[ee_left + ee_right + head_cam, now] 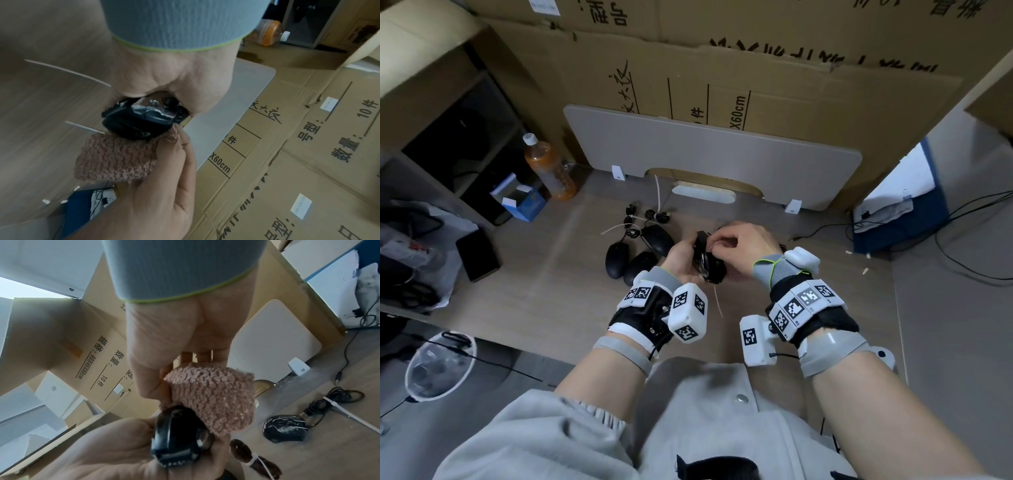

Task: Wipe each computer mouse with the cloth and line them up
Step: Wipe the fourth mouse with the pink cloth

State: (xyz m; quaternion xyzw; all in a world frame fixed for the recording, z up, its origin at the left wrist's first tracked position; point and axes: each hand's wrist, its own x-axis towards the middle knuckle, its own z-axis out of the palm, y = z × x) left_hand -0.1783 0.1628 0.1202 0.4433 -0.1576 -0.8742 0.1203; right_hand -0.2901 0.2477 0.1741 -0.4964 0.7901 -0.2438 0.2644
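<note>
A black mouse (710,269) is held above the desk in my left hand (683,251), whose fingers curl round it; the left wrist view shows the mouse (141,121) in that grip. My right hand (726,240) pinches a pink-brown fluffy cloth (211,394) and presses it against the mouse (176,434). The cloth (115,157) is hidden behind the hands in the head view. Three more black mice (616,257) (641,266) (659,238) lie together on the desk left of my hands, with bundled cables (631,214) behind them.
A grey panel (709,154) stands at the back before cardboard boxes. An orange bottle (549,168), a blue box (524,202) and a black flat device (477,255) are at the left. Loose cables (962,240) and a blue folder (900,219) lie at the right.
</note>
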